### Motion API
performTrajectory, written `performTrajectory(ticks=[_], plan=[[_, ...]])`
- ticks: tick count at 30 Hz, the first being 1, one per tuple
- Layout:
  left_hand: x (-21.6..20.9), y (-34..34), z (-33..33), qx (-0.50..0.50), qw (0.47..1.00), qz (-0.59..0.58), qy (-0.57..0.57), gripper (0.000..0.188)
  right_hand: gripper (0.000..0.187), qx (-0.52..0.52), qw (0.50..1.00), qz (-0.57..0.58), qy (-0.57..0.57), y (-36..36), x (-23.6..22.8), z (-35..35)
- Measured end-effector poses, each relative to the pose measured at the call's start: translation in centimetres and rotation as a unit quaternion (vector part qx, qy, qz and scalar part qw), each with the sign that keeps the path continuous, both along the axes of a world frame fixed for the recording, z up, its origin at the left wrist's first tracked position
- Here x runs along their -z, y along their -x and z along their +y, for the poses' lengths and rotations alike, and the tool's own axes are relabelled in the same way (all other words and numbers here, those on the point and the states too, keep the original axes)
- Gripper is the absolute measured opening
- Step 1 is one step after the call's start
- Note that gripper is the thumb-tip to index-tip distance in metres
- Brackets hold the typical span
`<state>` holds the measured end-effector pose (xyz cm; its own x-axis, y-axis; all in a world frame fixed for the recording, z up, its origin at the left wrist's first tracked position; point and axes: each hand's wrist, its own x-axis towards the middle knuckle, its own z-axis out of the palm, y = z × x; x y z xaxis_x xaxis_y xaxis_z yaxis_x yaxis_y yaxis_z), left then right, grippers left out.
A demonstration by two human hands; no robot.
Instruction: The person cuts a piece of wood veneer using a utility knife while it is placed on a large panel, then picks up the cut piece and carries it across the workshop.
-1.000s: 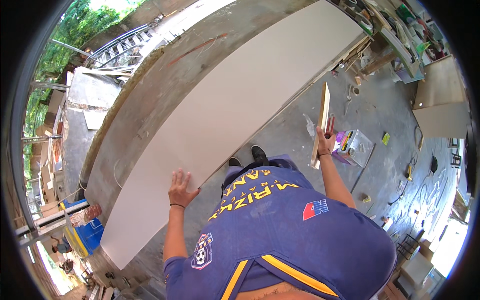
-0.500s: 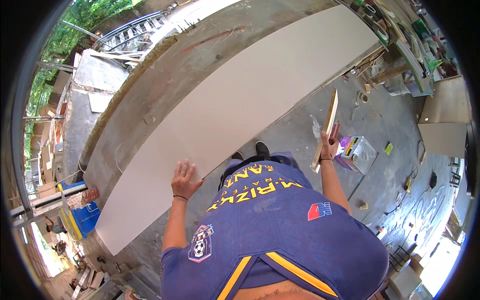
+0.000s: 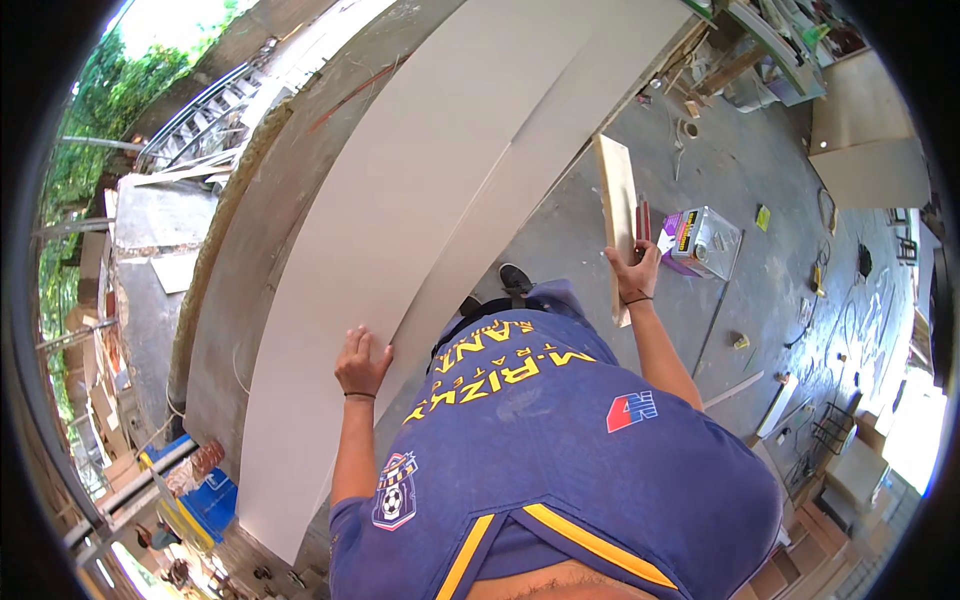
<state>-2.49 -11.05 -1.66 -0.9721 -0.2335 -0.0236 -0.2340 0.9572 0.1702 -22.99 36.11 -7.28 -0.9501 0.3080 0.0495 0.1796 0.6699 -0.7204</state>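
Note:
My left hand [image 3: 362, 365] lies on a long off-white sheet [image 3: 400, 180]. Its fingers are stretched over the surface, with the thumb apart, by the sheet's near edge. A second off-white sheet [image 3: 560, 130] shows as a strip along that edge. To the right, my right hand [image 3: 634, 272] is closed round a narrow wooden board [image 3: 618, 190], held upward at a slight tilt. Slim red handles [image 3: 642, 220] stick up beside the board from the same hand; their kind I cannot make out.
The sheets lie on a grey concrete slab [image 3: 225, 270]. On the floor at right stands a clear and purple square can [image 3: 705, 243]. A tape roll [image 3: 689, 128], a yellow-green scrap [image 3: 763, 217] and cables [image 3: 822, 270] are scattered around. A blue bin [image 3: 213, 503] stands at the lower left.
The upper sheet has slid away from me, baring a strip of the sheet beneath. My left hand's fingers have drawn closer together. The board has turned to show its broad face.

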Motion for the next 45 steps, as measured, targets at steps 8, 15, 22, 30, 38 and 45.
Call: performTrajectory(ticks=[8, 15, 22, 30, 38, 45], plan=[[-1.7, 3.8, -1.4, 0.09, 0.995, -0.022, 0.045, 0.087, 0.068, -0.094, 0.973, 0.077, -0.196, 4.3, -4.9, -0.7], [3.8, 13.0, -7.4, -0.077, 0.996, 0.037, 0.001, 0.085, 0.068, -0.156, 0.961, 0.039, -0.225, 10.3, -7.2, 0.3], [4.9, 19.4, -15.9, -0.205, 0.978, -0.016, -0.036, 0.076, 0.07, -0.147, 0.964, 0.048, -0.217, 11.0, -5.7, -1.0], [3.8, 20.7, -19.1, -0.179, 0.979, -0.064, -0.071, 0.071, 0.067, -0.147, 0.97, 0.037, -0.191, 10.1, -5.9, -1.5], [1.3, 21.2, -17.8, -0.183, 0.982, -0.008, -0.046, 0.08, 0.067, -0.146, 0.976, -0.005, -0.163, 11.2, -6.4, -0.4], [-2.9, 20.9, -19.3, -0.152, 0.985, 0.034, -0.071, 0.08, 0.069, -0.181, 0.961, 0.04, -0.207, 12.1, -7.8, -0.6]])
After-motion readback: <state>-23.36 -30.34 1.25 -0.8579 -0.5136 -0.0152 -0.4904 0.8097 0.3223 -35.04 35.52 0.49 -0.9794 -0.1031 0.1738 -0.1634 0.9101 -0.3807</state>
